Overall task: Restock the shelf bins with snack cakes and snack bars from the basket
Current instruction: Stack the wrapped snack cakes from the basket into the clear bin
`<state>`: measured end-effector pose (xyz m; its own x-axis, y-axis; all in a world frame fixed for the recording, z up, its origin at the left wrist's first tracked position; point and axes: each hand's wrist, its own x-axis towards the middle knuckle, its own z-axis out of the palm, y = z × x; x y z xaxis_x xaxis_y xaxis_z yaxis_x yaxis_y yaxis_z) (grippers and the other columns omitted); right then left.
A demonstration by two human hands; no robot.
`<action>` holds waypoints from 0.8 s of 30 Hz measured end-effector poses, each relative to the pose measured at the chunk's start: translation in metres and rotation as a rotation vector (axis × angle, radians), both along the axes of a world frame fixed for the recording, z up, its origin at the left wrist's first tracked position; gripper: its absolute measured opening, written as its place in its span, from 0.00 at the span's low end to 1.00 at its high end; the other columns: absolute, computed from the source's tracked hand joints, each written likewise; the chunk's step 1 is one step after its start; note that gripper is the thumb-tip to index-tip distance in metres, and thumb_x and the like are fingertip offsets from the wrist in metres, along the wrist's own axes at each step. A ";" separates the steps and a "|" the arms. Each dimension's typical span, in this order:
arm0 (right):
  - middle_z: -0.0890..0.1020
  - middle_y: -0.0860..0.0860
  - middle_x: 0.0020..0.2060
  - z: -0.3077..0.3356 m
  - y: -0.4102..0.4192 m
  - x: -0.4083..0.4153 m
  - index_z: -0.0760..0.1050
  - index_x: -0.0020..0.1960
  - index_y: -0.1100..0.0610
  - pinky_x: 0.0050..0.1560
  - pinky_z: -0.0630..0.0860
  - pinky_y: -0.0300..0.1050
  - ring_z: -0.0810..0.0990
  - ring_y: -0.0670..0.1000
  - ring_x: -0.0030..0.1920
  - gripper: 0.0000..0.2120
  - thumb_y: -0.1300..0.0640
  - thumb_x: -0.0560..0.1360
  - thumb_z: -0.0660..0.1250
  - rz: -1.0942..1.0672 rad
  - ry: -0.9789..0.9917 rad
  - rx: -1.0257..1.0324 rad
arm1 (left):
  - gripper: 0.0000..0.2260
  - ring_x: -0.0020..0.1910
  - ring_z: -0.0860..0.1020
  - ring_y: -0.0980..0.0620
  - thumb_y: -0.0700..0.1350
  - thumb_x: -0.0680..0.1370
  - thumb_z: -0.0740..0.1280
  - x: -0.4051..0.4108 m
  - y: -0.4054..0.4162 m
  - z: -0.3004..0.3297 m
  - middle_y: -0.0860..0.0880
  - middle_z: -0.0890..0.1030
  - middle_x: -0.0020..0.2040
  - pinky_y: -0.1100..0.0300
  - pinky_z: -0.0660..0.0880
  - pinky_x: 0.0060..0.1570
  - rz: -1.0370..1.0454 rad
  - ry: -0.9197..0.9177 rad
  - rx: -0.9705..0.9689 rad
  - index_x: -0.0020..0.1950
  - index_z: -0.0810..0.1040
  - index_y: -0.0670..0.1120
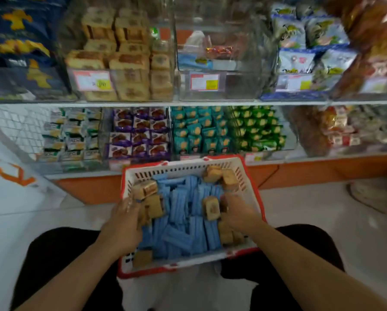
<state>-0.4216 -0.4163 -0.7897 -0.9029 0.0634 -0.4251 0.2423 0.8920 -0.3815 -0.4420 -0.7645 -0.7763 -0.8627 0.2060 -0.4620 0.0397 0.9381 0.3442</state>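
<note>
Inside, the basket (pixel 183 168) holds blue snack bars (pixel 183 223) and cakes (pixel 211 208).

A single wide-angle camera worn on the person's head looked forward and steeply down, close over the basket (pixel 189 170) resting at the lap. The shelf bins (pixel 219 86) filled the upper half of the view at near range, bowed by the lens, with both forearms entering from the bottom edge.

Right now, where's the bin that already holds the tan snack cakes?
In the head view, the snack cake bin sits on the upper shelf, left of centre, between the dark blue bags and the nearly empty clear bin.
</note>
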 end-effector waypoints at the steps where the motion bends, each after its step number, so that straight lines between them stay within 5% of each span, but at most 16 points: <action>1: 0.81 0.45 0.50 -0.018 0.003 0.006 0.75 0.58 0.45 0.51 0.81 0.49 0.81 0.50 0.51 0.17 0.43 0.71 0.70 0.015 -0.019 -0.025 | 0.32 0.67 0.70 0.38 0.48 0.70 0.63 -0.001 -0.002 -0.012 0.45 0.64 0.71 0.45 0.76 0.61 0.009 -0.026 -0.022 0.75 0.65 0.54; 3: 0.80 0.48 0.55 -0.043 0.004 0.007 0.67 0.73 0.42 0.51 0.81 0.51 0.82 0.52 0.52 0.30 0.43 0.73 0.68 0.075 -0.057 -0.058 | 0.30 0.67 0.69 0.38 0.50 0.69 0.63 -0.003 -0.002 -0.017 0.45 0.66 0.69 0.45 0.75 0.62 0.012 -0.018 -0.024 0.73 0.67 0.54; 6: 0.77 0.53 0.61 -0.044 -0.010 -0.005 0.56 0.78 0.41 0.47 0.80 0.51 0.80 0.57 0.51 0.34 0.47 0.75 0.66 0.085 -0.095 -0.065 | 0.37 0.75 0.62 0.37 0.47 0.72 0.64 0.002 0.012 0.011 0.45 0.63 0.75 0.43 0.67 0.73 -0.025 0.012 -0.035 0.81 0.58 0.54; 8: 0.75 0.55 0.64 -0.044 -0.019 -0.011 0.58 0.77 0.47 0.53 0.79 0.55 0.77 0.60 0.58 0.31 0.48 0.78 0.66 0.108 -0.053 -0.088 | 0.40 0.80 0.51 0.42 0.46 0.77 0.65 0.004 0.022 0.027 0.47 0.54 0.81 0.46 0.54 0.80 -0.048 -0.042 -0.079 0.84 0.48 0.53; 10: 0.70 0.56 0.66 -0.049 -0.023 -0.014 0.59 0.75 0.48 0.61 0.76 0.60 0.71 0.62 0.64 0.29 0.48 0.79 0.67 0.096 -0.052 -0.110 | 0.37 0.81 0.47 0.45 0.47 0.80 0.65 0.003 0.029 0.032 0.48 0.52 0.83 0.48 0.48 0.82 -0.036 -0.062 -0.099 0.84 0.48 0.53; 14: 0.69 0.56 0.60 -0.058 -0.026 -0.018 0.60 0.64 0.45 0.54 0.81 0.62 0.78 0.61 0.54 0.21 0.53 0.78 0.68 -0.038 -0.063 -0.128 | 0.35 0.82 0.42 0.44 0.48 0.81 0.65 -0.002 0.032 0.031 0.50 0.50 0.83 0.49 0.43 0.81 -0.029 -0.094 -0.110 0.83 0.50 0.56; 18: 0.79 0.52 0.48 -0.039 -0.029 -0.026 0.62 0.60 0.43 0.36 0.83 0.51 0.81 0.52 0.41 0.20 0.52 0.76 0.70 -0.231 0.002 -0.308 | 0.33 0.81 0.49 0.44 0.46 0.76 0.68 -0.002 0.029 0.025 0.51 0.58 0.80 0.51 0.53 0.80 0.030 -0.028 -0.073 0.79 0.62 0.57; 24: 0.85 0.57 0.50 0.035 -0.037 -0.037 0.72 0.65 0.56 0.42 0.85 0.53 0.87 0.58 0.44 0.26 0.44 0.75 0.77 -0.482 -0.162 -0.869 | 0.21 0.68 0.71 0.59 0.56 0.78 0.72 -0.009 0.043 0.063 0.61 0.66 0.72 0.61 0.71 0.65 0.015 0.085 0.165 0.69 0.72 0.62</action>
<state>-0.4588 -0.4530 -0.7548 -0.7898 0.0161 -0.6132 0.6108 0.1128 -0.7837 -0.4510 -0.7213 -0.7129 -0.9008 0.2595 -0.3481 0.0617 0.8700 0.4891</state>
